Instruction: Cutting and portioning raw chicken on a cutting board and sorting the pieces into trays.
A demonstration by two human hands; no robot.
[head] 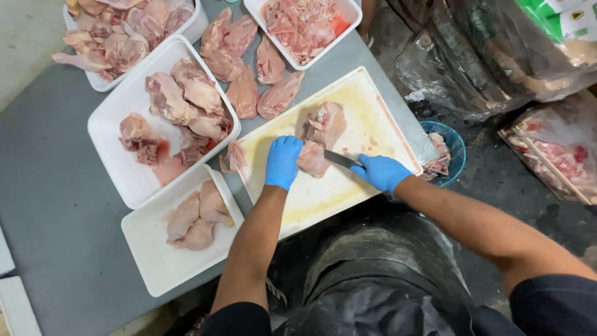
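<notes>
On a white cutting board (pixel 367 106) lies a raw chicken piece (pixel 323 127). My left hand (pixel 283 162), in a blue glove, presses flat on the near end of that piece. My right hand (pixel 380 172), also in a blue glove, grips the handle of a knife (pixel 339 159), whose blade points left into the meat under my left hand.
White trays of raw chicken stand left of the board: a large one (pixel 115 118), a smaller one (pixel 155 255), and two at the back (pixel 345 15) (pixel 99 81). Loose chicken pieces (pixel 249 68) lie on the grey table (pixel 50 199). A blue bowl (pixel 457 146) of scraps and plastic bags (pixel 497 56) sit right.
</notes>
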